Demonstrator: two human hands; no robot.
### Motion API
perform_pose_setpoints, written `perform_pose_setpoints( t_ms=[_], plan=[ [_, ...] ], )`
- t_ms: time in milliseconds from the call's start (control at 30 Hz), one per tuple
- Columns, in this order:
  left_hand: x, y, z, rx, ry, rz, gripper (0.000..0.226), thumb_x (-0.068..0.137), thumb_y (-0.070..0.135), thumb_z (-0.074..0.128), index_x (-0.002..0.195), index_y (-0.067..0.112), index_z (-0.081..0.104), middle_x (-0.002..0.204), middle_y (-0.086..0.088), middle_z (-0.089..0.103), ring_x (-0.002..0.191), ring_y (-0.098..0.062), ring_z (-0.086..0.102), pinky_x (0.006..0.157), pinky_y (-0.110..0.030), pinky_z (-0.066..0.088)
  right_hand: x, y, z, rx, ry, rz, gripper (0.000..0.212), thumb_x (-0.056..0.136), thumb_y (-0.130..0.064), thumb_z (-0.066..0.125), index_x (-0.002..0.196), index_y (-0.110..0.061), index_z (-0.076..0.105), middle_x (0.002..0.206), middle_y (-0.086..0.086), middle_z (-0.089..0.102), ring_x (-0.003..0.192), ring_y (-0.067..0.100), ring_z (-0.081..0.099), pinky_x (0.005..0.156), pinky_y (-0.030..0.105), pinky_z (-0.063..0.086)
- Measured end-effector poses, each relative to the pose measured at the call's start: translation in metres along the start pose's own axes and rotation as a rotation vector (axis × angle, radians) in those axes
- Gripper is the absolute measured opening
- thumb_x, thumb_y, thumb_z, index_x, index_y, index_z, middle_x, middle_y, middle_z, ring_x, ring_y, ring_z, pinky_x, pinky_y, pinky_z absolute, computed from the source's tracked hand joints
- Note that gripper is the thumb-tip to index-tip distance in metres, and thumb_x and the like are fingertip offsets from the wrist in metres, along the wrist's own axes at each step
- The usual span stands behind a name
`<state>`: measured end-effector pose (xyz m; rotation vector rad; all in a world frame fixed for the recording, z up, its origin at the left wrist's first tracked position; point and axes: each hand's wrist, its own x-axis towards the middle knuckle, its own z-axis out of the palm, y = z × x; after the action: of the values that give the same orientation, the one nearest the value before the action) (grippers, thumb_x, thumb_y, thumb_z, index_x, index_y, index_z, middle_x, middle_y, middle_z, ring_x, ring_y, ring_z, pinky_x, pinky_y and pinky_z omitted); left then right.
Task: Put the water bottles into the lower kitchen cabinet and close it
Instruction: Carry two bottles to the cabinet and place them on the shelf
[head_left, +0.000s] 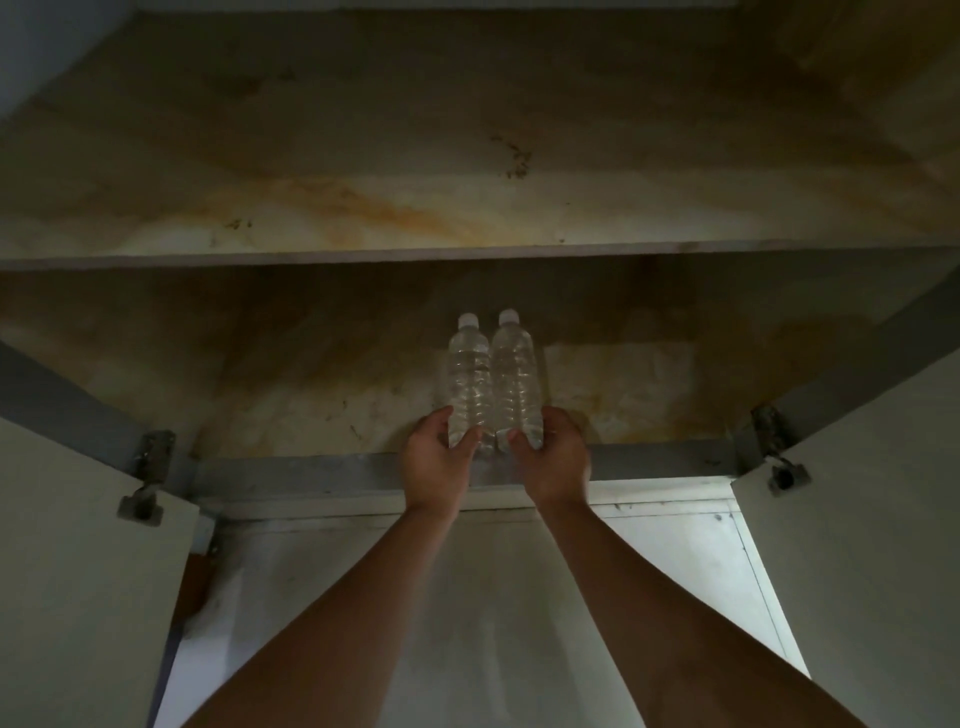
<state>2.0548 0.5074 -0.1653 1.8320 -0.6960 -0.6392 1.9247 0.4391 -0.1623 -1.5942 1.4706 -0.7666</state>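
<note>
Two clear water bottles with white caps stand side by side on the stained floor of the open lower cabinet (291, 384), near its front edge. My left hand (436, 462) grips the base of the left bottle (469, 374). My right hand (550, 457) grips the base of the right bottle (514, 374). The bottles touch each other. Both cabinet doors, the left door (78, 571) and the right door (872, 545), are swung open towards me.
A shelf (467, 208) with brown stains spans the cabinet above the bottles. Metal hinges (150, 462) sit at both front corners. The grey front rail (311, 473) runs under my wrists. A pale tiled floor (467, 597) lies below.
</note>
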Motion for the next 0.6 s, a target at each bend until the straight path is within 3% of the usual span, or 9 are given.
perform_pose_setpoints(
  t_ms=[167,267,367,600],
  plan=[
    [-0.007,0.012,-0.004,0.011,-0.015,0.003,0.025,0.087,0.03,0.076,0.111,0.023,0.073,0.099,0.01,0.077,0.095,-0.009,0.073,0.09,-0.044,0.059,-0.001,0.0,0.002,-0.059,0.004,-0.01,0.034,0.085,-0.038,0.072,0.117,-0.025,0.067,0.105,-0.006,0.073,0.094,0.018,0.069,0.076,0.026,0.053],
    [-0.008,0.012,-0.005,0.012,0.022,-0.027,0.036,0.084,0.029,0.078,0.118,0.016,0.071,0.103,0.004,0.076,0.099,-0.014,0.072,0.094,-0.045,0.058,-0.004,0.0,0.003,-0.098,0.033,-0.02,0.042,0.087,-0.041,0.07,0.125,-0.024,0.065,0.118,-0.003,0.069,0.101,0.018,0.068,0.084,0.031,0.057],
    [-0.009,0.015,-0.004,0.026,0.032,-0.047,0.038,0.086,0.02,0.079,0.121,0.01,0.068,0.104,-0.001,0.074,0.101,-0.017,0.07,0.097,-0.043,0.056,-0.005,0.001,0.004,-0.079,0.038,0.0,0.046,0.082,-0.044,0.069,0.125,-0.026,0.063,0.116,-0.005,0.069,0.098,0.016,0.069,0.083,0.03,0.058],
    [-0.016,0.019,-0.011,0.127,-0.012,0.02,0.04,0.087,0.031,0.072,0.123,0.012,0.068,0.111,-0.002,0.075,0.102,-0.017,0.071,0.094,-0.044,0.058,-0.004,-0.002,-0.002,-0.121,-0.013,0.014,0.048,0.082,-0.047,0.06,0.125,-0.026,0.063,0.115,-0.004,0.07,0.096,0.017,0.07,0.08,0.028,0.057]
  ],
)
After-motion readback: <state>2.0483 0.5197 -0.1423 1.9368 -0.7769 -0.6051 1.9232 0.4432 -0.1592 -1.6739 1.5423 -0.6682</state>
